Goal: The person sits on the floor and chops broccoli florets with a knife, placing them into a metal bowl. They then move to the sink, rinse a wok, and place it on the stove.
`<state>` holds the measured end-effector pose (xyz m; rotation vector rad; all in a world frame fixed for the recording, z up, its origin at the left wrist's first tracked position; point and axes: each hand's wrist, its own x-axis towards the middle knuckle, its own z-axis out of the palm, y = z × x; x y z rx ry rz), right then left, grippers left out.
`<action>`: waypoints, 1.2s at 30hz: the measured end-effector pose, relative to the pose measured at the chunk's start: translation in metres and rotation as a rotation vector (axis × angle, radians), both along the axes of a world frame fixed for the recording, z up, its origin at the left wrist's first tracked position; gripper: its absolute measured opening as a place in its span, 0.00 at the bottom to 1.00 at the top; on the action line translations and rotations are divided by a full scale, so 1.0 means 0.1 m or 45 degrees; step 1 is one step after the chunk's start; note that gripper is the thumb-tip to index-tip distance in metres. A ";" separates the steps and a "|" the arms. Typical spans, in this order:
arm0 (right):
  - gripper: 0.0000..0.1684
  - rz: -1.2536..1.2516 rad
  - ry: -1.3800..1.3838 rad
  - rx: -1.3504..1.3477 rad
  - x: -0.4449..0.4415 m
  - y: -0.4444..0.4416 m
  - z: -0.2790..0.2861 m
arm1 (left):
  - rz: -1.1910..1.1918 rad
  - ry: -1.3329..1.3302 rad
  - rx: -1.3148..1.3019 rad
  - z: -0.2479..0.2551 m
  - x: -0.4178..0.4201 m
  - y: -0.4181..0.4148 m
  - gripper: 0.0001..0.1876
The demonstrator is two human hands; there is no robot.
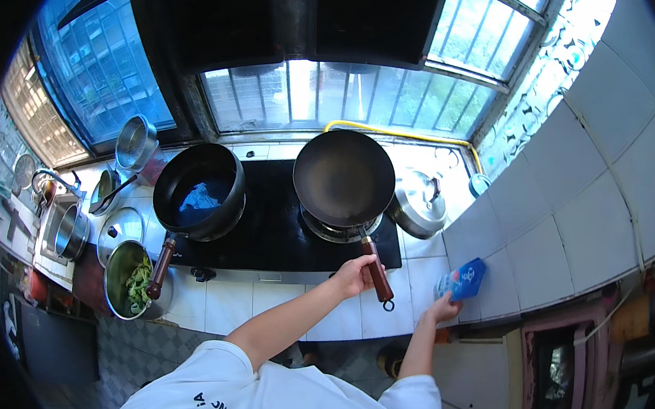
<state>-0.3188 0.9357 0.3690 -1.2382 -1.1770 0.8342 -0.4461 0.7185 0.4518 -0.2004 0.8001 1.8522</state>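
Observation:
My left hand (358, 275) is closed around the wooden handle of a dark wok (344, 178), which is tilted above the right burner (331, 230) of the black gas stove. The wok's inside shows no food. At the right end of the tiled counter my right hand (445, 308) grips the lower end of a blue and white plastic packet (461, 279) bearing writing. A second dark deep pan (198, 192) with a wooden handle is on the stove's left side; a bluish reflection lies on its bottom.
A metal kettle (421, 204) stands right of the stove. On the left are a steel pot (112, 279) with leafy greens, a glass lid (120, 236), a small pan (105, 192) and a steel pot near the sink (72, 233). A yellow hose (395, 131) runs along the window.

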 end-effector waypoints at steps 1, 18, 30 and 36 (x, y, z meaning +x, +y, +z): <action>0.15 -0.001 -0.037 -0.074 0.10 -0.03 -0.11 | 0.078 -0.015 0.009 0.03 0.02 0.02 0.15; 0.16 2.122 0.759 -1.254 -0.64 -3.20 1.80 | -0.064 0.685 -0.316 1.37 0.27 -2.08 0.23; 0.25 2.863 0.473 -0.703 -0.09 -6.44 2.63 | 0.350 1.179 -0.241 2.14 1.36 -5.54 0.23; 0.26 3.244 0.356 -1.027 0.23 -8.49 2.60 | 0.780 1.025 -0.464 2.14 2.06 -7.42 0.22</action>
